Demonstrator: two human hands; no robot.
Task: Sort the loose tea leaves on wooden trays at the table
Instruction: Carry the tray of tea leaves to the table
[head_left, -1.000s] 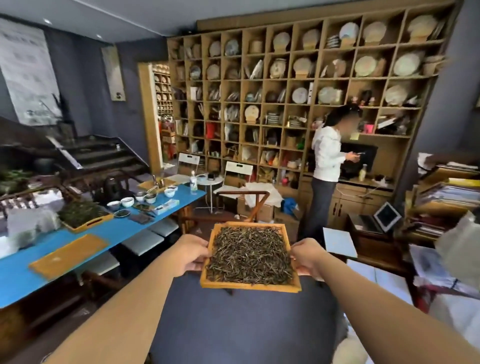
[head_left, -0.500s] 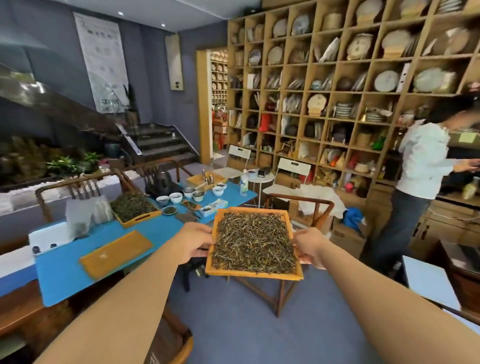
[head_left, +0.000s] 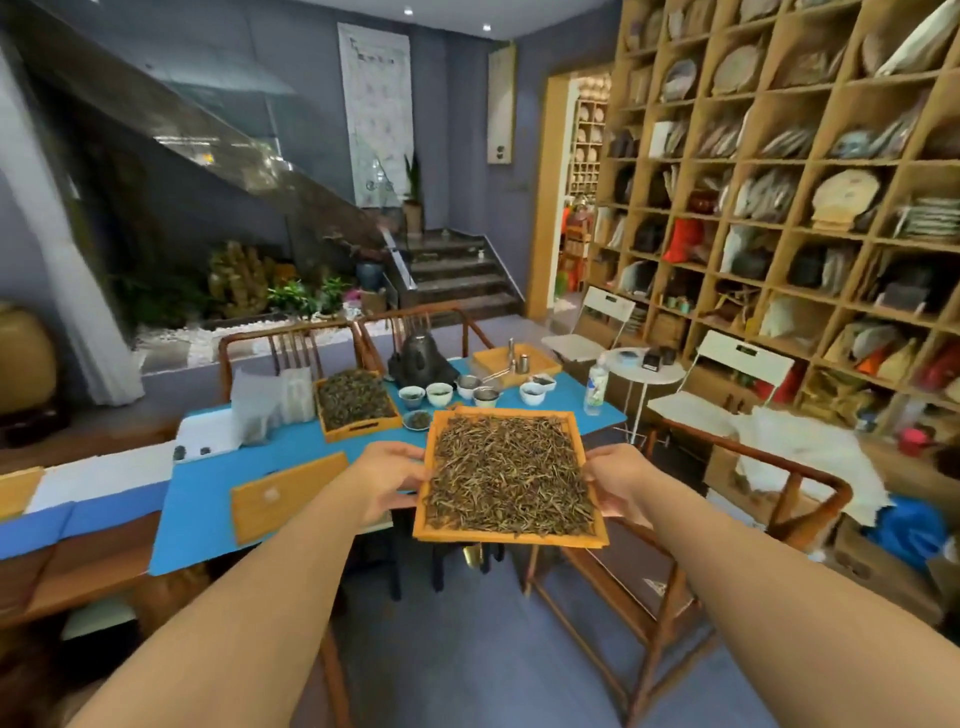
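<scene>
Both hands carry a wooden tray of loose tea leaves above the floor, just short of the blue table.

The left hand (head_left: 387, 480) grips the left edge of the wooden tray (head_left: 509, 538) and the right hand (head_left: 618, 480) grips its right edge, fingers curled under it. Thin brownish tea leaves (head_left: 509, 475) fill it. On the blue table (head_left: 208, 499) beyond sit a second tray of darker leaves (head_left: 356, 401), a flat wooden board (head_left: 288, 496), small white cups (head_left: 439, 394) and a dark kettle (head_left: 421, 356). Wooden armchairs (head_left: 753, 499) stand around.

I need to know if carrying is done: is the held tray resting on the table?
No, both hands hold the tray in the air, short of the table.
</scene>
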